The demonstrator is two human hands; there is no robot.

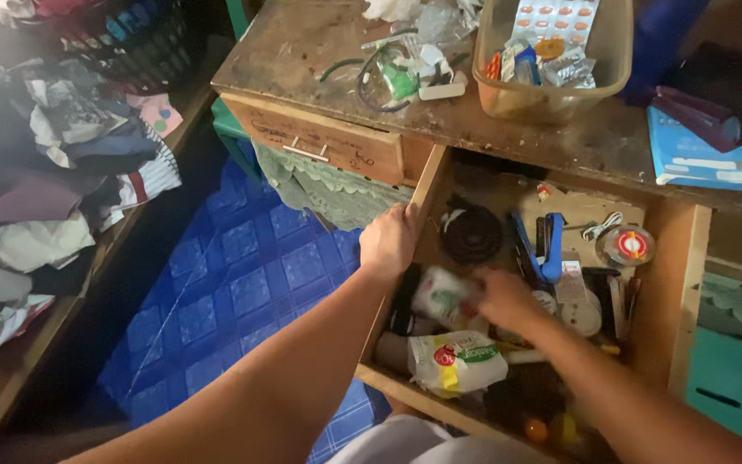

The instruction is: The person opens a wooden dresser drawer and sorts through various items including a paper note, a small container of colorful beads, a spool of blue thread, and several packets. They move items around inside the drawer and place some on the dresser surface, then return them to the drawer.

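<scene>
**Right hand on a small packet inside the open drawer, left hand on the drawer's side**

The right hand point(504, 296) closes around a small white and green packet point(441, 295), fingers wrapped over one end; both are blurred, so the exact hold of the fingertips cannot be told. The packet sits low inside the open wooden drawer point(678, 283), toward its left half. The left hand point(386, 243) grips the top edge of the drawer's left side wall, fingers curled over the rim, thumb side toward the camera.

Just below the packet lies a crumpled white plastic bag point(457, 363) with red, yellow and green print, touching the drawer's front edge. Above the packet rests a black round coil point(471, 233). Right of that, a blue-handled tool point(543, 247) lies tilted, and further right a round clear tin with a red label point(627, 245) sits near the drawer's right wall. A small orange ball point(536, 430) shows at the near corner.

The drawer hangs out of a worn wooden desk point(302, 43). On the desk top stands a clear plastic tub point(551, 101) holding pill strips and small packets. A blue booklet point(704, 159) lies at the right edge, with a dark maroon stapler point(699, 119) partly on top of it. A closed drawer with a metal handle point(307, 150) sits to the left.

Below, the floor is blue patterned tile point(242, 283). A heap of clothes point(45, 163) fills the left side.
</scene>
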